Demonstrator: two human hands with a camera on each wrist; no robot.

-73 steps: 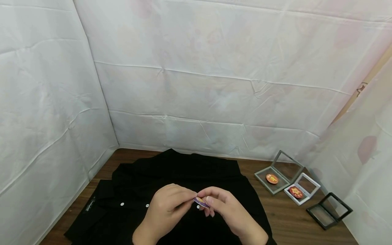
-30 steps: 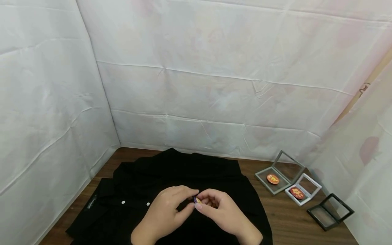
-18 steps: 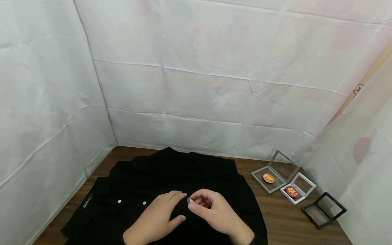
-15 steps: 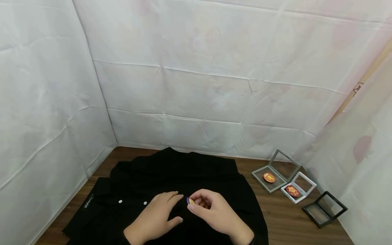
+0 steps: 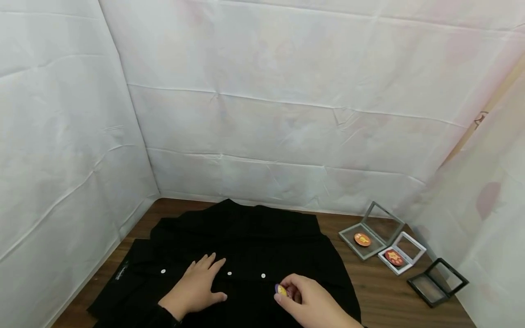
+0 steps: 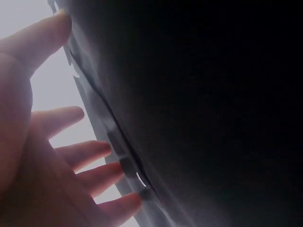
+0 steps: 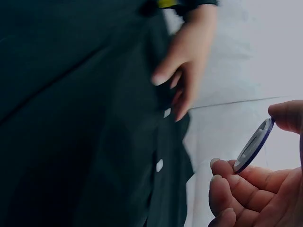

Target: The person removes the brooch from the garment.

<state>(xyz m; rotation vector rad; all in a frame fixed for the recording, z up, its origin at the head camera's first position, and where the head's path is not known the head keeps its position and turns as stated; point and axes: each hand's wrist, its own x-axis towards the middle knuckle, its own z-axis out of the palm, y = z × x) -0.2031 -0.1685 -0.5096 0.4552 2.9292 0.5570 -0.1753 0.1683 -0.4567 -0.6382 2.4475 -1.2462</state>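
Observation:
A black shirt (image 5: 254,237) with white buttons lies spread on the wooden table. Over its button placket my left hand (image 5: 198,284) is spread, fingers apart and holding nothing. My right hand (image 5: 307,298), to the right near the front, pinches a small round pin badge (image 5: 280,290) with a purple rim and yellow front between thumb and fingers. In the right wrist view the badge (image 7: 254,145) is seen nearly edge-on, its pale back with a pin facing the shirt. The left wrist view shows the left fingers (image 6: 99,179) extended beside the dark cloth.
At the right stand three hinged cases propped open: a grey one (image 5: 371,254) with an orange badge (image 5: 362,240), a white one (image 5: 399,271) with a red badge (image 5: 394,258), and a black one (image 5: 428,300). White curtains (image 5: 262,127) enclose the table's back and sides.
Both hands were together at the badge; the left let go and moved left over the shirt, spreading its fingers. The right hand carried the badge rightward and nearer, exposing buttons between them.

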